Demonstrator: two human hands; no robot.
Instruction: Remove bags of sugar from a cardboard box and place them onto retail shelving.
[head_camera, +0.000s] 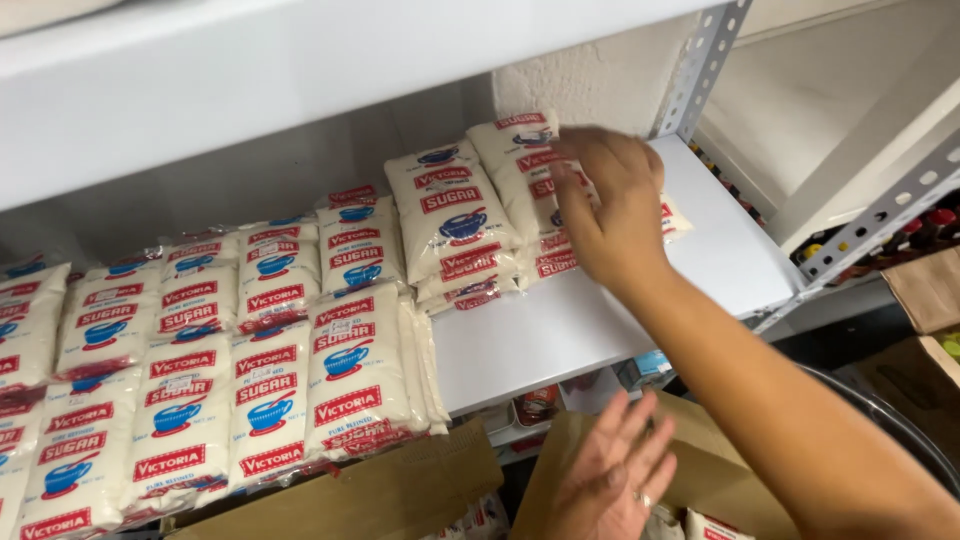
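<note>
Clear bags of white sugar with red and blue print lie in rows on a white metal shelf (560, 330). My right hand (612, 205) reaches in from the lower right and grips a sugar bag (530, 165) on top of the rightmost stack, at the back of the shelf. Beside it lies another stack of sugar bags (450, 215). My left hand (610, 475), a ring on one finger, hovers below the shelf edge over an open cardboard box (560, 450). Its fingers are spread and it holds nothing. More bags (715, 525) show inside the box.
The left half of the shelf is packed with sugar bags (260, 370). A perforated grey upright (700, 60) stands at the shelf's right corner, and another shelf board (200, 90) runs above. Brown cartons (925, 290) and small bottles (930, 225) sit at the right.
</note>
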